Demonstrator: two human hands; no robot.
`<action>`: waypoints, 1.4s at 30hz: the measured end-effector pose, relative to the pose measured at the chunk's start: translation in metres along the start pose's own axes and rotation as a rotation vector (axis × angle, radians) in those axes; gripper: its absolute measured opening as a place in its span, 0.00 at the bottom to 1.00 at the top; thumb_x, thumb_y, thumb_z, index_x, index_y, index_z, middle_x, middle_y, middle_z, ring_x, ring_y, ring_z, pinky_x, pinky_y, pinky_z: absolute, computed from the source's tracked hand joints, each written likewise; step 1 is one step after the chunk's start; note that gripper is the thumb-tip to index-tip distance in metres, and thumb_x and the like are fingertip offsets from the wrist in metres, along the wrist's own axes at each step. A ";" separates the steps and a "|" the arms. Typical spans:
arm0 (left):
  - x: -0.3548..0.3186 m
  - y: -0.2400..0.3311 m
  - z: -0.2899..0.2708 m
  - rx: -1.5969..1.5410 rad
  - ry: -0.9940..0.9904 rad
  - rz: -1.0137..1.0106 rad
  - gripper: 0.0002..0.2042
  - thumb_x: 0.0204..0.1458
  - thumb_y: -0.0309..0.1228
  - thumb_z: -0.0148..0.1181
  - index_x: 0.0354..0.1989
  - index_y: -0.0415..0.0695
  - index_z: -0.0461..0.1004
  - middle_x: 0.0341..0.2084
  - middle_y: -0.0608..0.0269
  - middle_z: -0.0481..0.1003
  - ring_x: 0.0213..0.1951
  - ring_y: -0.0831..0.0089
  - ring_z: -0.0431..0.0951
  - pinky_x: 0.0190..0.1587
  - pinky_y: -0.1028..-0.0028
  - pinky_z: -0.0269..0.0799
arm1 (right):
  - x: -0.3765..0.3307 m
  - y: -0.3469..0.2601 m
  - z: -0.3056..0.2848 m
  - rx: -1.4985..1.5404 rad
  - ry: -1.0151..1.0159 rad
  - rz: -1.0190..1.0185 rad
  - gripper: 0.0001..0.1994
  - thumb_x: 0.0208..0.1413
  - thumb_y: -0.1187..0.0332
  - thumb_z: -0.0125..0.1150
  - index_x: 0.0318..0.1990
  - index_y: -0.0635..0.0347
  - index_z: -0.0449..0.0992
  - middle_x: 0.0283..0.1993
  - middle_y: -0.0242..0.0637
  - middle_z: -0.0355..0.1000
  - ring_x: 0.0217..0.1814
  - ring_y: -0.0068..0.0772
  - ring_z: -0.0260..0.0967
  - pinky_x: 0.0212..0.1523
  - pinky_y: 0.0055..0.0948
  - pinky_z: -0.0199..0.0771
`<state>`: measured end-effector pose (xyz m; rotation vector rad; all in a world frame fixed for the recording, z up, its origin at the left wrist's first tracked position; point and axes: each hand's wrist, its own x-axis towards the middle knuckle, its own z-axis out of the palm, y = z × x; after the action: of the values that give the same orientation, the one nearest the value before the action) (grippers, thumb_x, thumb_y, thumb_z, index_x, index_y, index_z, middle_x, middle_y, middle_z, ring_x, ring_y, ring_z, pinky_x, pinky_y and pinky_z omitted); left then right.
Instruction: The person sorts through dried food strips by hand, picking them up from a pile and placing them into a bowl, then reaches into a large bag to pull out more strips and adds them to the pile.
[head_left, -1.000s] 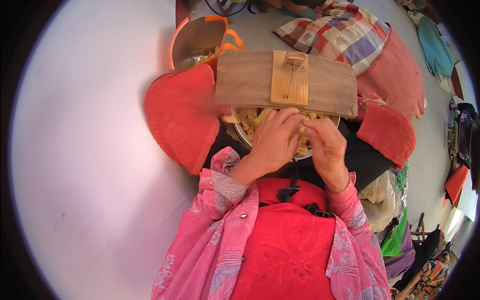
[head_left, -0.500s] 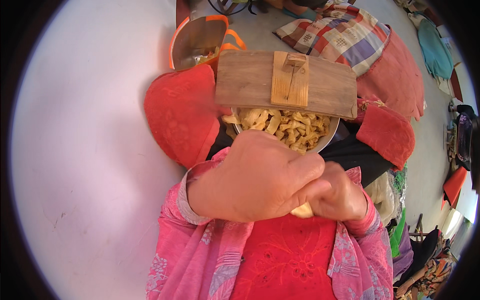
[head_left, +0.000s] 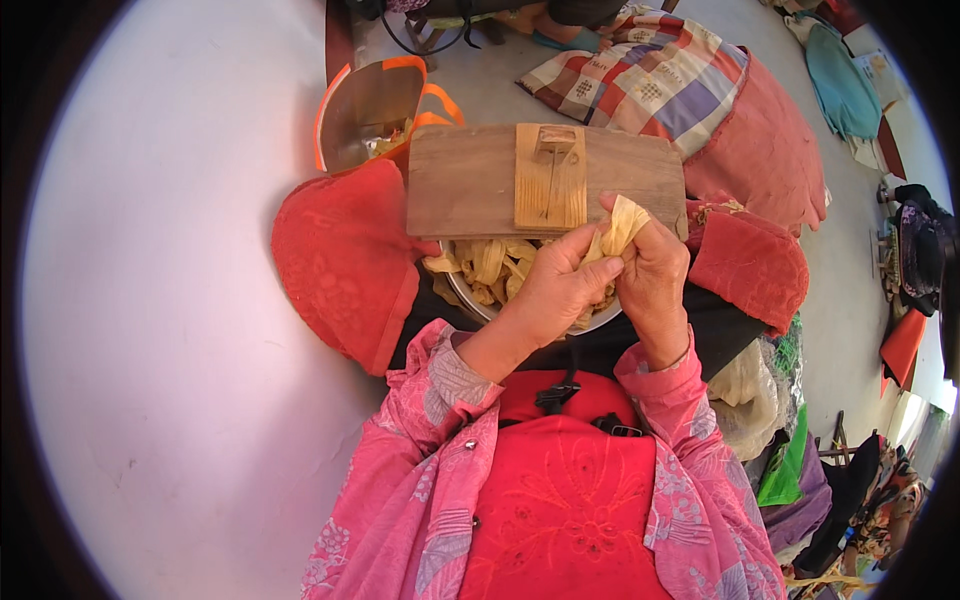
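Note:
My left hand [head_left: 555, 285] and my right hand [head_left: 652, 272] meet in front of me, closed on a pale yellow strip of corn husk [head_left: 624, 224]. The strip stands up between the fingers, its top end spreading out; its lower part is hidden. Under my hands is a round, light-rimmed bowl [head_left: 459, 293] of similar yellow husk pieces [head_left: 487, 262], partly covered by my left hand. A wooden board [head_left: 460, 182] lies just beyond the bowl, a smaller block with a slit [head_left: 550, 185] fixed on it. My right fingertips overlap the board's near edge in the view.
A bin with orange edging [head_left: 372, 110] stands at the far left, scraps inside. Red cloth pads [head_left: 345, 265] cover my knees. Beyond the board lies a checked cloth [head_left: 660, 80]. To the right are plastic bags [head_left: 742, 400] and bundled fabric. Part of another person [head_left: 570, 25] shows at the far edge.
Both hands have moved away from my chest, out over the bowl's near side and the board's edge. The husk, mostly hidden before, now shows between my fingers.

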<state>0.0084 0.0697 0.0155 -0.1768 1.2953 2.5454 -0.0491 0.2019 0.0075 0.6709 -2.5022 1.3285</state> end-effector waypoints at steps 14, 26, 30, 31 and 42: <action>-0.009 -0.022 -0.029 1.327 0.165 0.694 0.19 0.51 0.25 0.59 0.53 0.41 0.72 0.41 0.51 0.75 0.39 0.54 0.77 0.40 0.65 0.75 | -0.042 0.025 0.012 1.077 -0.523 0.794 0.17 0.65 0.58 0.53 0.43 0.65 0.78 0.38 0.29 0.76 0.36 0.25 0.72 0.41 0.24 0.71; -0.004 -0.013 -0.016 1.265 0.192 0.338 0.12 0.55 0.31 0.55 0.45 0.38 0.70 0.36 0.52 0.73 0.36 0.49 0.74 0.39 0.61 0.71 | -0.041 0.017 0.019 0.467 -0.272 0.247 0.09 0.50 0.84 0.54 0.37 0.70 0.78 0.56 0.43 0.68 0.55 0.38 0.68 0.52 0.31 0.69; 0.004 -0.031 -0.029 1.154 0.263 0.291 0.11 0.58 0.33 0.52 0.43 0.37 0.69 0.30 0.57 0.72 0.30 0.59 0.75 0.33 0.64 0.69 | -0.041 0.014 0.018 0.151 -0.184 -0.040 0.07 0.49 0.83 0.57 0.35 0.68 0.78 0.55 0.46 0.68 0.55 0.45 0.66 0.55 0.35 0.66; 0.010 -0.040 -0.042 0.985 0.251 0.255 0.11 0.59 0.33 0.52 0.42 0.37 0.70 0.28 0.59 0.72 0.28 0.63 0.74 0.30 0.66 0.69 | -0.040 0.009 0.016 0.095 -0.155 -0.087 0.06 0.49 0.83 0.58 0.35 0.68 0.78 0.55 0.46 0.68 0.55 0.46 0.66 0.56 0.35 0.66; -0.026 -0.026 -0.038 -0.030 0.177 -0.083 0.05 0.61 0.32 0.54 0.37 0.44 0.70 0.21 0.70 0.68 0.16 0.88 0.57 0.17 0.86 0.49 | -0.024 0.004 0.017 0.558 0.122 0.222 0.03 0.52 0.80 0.59 0.33 0.71 0.76 0.52 0.39 0.68 0.45 0.28 0.67 0.46 0.24 0.68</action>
<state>0.0406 0.0485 -0.0209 -0.4618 1.2820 2.5267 -0.0301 0.1965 -0.0141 0.3938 -2.1571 2.1121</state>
